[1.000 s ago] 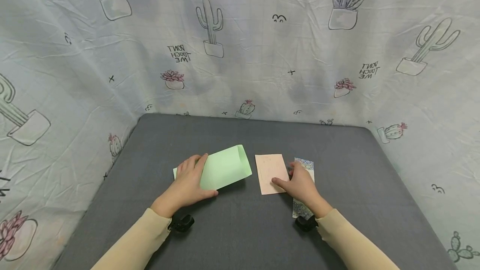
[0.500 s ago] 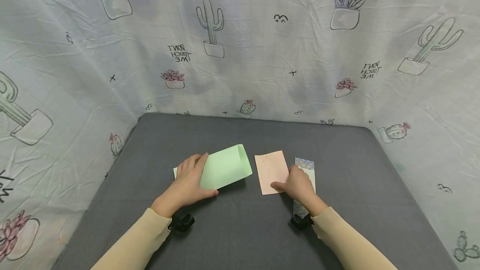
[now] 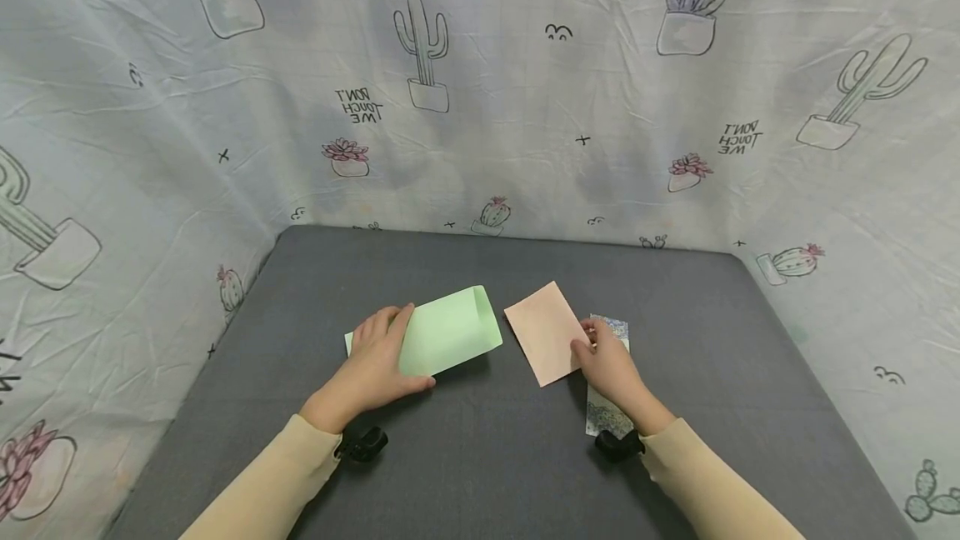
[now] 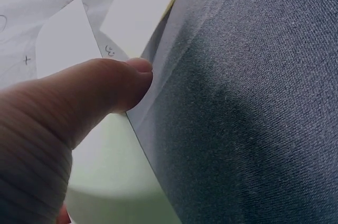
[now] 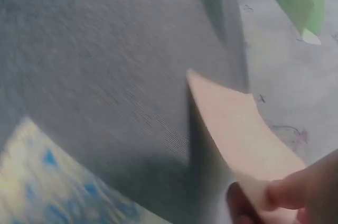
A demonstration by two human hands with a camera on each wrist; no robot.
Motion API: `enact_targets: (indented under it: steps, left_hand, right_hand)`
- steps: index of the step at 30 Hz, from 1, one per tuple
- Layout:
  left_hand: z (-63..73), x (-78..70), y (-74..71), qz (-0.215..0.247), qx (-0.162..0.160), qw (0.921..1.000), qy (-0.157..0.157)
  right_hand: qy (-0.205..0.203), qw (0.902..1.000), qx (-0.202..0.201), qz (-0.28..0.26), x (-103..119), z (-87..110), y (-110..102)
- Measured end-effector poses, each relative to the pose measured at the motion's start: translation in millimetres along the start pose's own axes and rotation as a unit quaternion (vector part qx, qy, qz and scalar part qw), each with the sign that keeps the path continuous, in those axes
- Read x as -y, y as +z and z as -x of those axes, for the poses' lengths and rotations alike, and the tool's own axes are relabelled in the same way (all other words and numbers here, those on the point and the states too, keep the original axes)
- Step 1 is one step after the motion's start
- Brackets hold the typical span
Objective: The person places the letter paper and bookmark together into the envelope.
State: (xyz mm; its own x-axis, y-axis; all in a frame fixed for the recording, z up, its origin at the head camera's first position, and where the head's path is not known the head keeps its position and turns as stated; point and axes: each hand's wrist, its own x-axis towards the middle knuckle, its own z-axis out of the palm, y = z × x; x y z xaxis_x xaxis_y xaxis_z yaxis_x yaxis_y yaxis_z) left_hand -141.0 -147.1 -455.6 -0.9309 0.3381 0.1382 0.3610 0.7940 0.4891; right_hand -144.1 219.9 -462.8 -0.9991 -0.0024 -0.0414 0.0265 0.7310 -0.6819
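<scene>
My left hand [image 3: 373,367] holds a light green paper envelope [image 3: 447,332] across its left part, with the thumb along the near edge. Its right end gapes open towards the middle, as the right wrist view shows of the envelope [image 5: 293,2] too. Between thumb and fingers my right hand [image 3: 611,369] pinches a pale pink card [image 3: 546,333] by its right edge, tilted and raised off the table; the right wrist view shows the card [image 5: 237,129] slightly bowed. Under my right hand lies a narrow card [image 3: 609,415] with a blue speckled pattern, partly covered.
A dark grey cloth covers the table [image 3: 480,473]. Behind and at both sides hangs a white curtain [image 3: 510,90] printed with cacti. Each wrist wears a small black camera, such as the left camera [image 3: 367,444].
My right hand has taken hold of the pink card, lifted it from the table and turned it anticlockwise. The left hand and the green envelope have stayed almost still.
</scene>
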Motion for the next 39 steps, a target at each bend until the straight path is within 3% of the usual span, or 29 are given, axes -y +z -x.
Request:
enact_targets:
  steps: [6, 15, 29, 39]
  left_hand:
    - [3.8, -2.8, 1.4, -0.002, 0.005, 1.0000, -0.008]
    - [4.4, -5.5, 2.7, -0.006, -0.001, 1.0000, -0.006]
    - [0.9, -7.8, 4.0, -0.023, -0.022, 0.9994, 0.012]
    - [-1.9, -11.2, 5.2, -0.043, -0.015, 0.9990, 0.006]
  right_hand:
    - [-0.042, 0.9959, -0.047, -0.065, -4, 3.7, -22]
    - [-0.097, 0.9769, -0.100, -0.162, 1, 6.4, -35]
    - [-0.113, 0.9742, -0.046, -0.190, 11, 9.4, -36]
    - [-0.140, 0.9823, -0.010, -0.124, 11, 7.3, -35]
